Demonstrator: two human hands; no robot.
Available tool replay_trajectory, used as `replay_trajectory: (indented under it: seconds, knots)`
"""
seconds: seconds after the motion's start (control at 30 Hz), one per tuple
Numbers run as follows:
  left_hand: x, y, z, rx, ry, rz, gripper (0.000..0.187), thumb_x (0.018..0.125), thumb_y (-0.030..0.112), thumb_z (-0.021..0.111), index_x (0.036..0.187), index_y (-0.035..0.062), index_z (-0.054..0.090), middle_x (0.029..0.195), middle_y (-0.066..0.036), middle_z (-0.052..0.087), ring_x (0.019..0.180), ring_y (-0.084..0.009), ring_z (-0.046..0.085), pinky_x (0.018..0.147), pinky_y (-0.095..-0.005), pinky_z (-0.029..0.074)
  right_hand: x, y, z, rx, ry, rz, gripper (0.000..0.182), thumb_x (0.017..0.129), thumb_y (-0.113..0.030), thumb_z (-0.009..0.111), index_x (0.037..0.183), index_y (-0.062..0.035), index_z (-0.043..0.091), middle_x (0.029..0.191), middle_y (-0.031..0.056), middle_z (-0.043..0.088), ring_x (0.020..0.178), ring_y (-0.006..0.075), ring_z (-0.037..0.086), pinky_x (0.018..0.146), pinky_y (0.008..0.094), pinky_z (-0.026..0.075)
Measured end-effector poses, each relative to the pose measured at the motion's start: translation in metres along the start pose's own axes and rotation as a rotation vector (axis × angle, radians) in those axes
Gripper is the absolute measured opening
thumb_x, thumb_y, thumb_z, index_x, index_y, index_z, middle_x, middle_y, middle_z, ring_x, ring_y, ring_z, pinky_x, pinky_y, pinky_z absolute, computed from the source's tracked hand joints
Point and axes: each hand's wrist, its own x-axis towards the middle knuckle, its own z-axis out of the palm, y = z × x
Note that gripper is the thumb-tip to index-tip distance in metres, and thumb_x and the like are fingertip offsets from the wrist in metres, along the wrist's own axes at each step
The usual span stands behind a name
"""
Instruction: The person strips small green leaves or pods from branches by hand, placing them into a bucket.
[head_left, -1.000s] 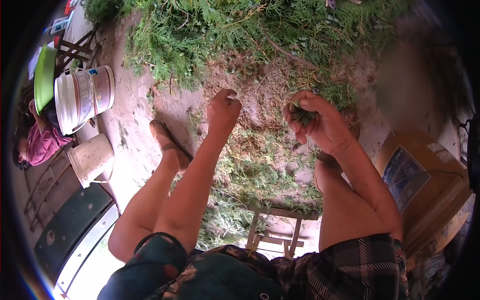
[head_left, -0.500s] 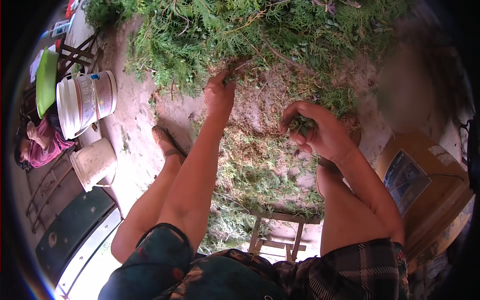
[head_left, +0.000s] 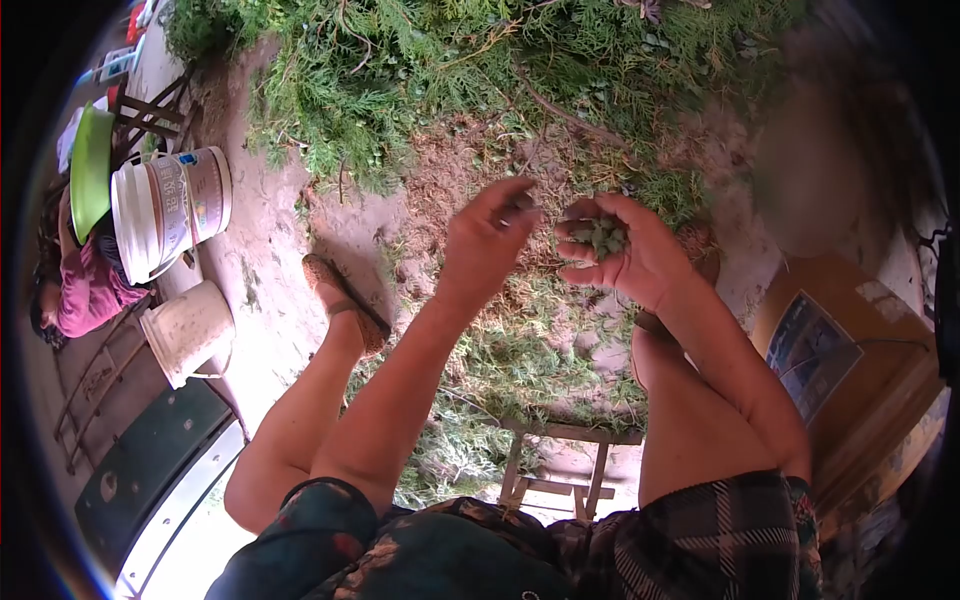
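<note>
"Leftmost?"
"Green basin, printed bucket."
"Left hand?"
"Half-curled, contents unclear, branches heaped beyond."
"Right hand?"
"Loosely open, green bits on its palm."
"Anything crowding it?"
"Brown box, near that forearm."

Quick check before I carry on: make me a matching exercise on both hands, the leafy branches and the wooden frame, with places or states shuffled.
Things:
1. Right hand
2. Left hand
3. Leafy branches
4. Wooden frame

Places or states:
A. Heaped at the top of the view
B. Just left of the other hand
C. Low in the view
D. Holding small green pieces

Pairs: 1-D, 2-B, 3-A, 4-C
</note>
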Motion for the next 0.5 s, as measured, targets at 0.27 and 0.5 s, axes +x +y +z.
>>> replay_trajectory:
  seconds: [0.27,0.5]
  knots:
    - [0.065,-0.072,-0.027,0.646,0.304,-0.006,0.022,0.077,0.013,0.063,0.096,0.0030,0.063,0.083,-0.015,0.065,0.069,-0.0241,0.063,0.064,-0.0331,0.050,0.005,0.000,-0.014,0.000,-0.177,0.093,0.025,0.090,-0.025,0.049,0.077,-0.0038,0.051,0.071,0.0094,0.057,0.053,0.0119,0.050,0.036,0.0253,0.036]
    - [0.053,-0.067,-0.023,0.500,0.374,0.196,0.016,0.075,0.011,0.061,0.090,0.0096,0.066,0.085,-0.018,0.064,0.077,-0.0300,0.063,0.066,-0.0367,0.051,0.007,0.000,-0.017,-0.087,-0.165,0.007,0.023,0.089,-0.026,0.052,0.081,-0.0052,0.055,0.076,0.0091,0.060,0.058,0.0133,0.055,0.040,0.0242,0.043]
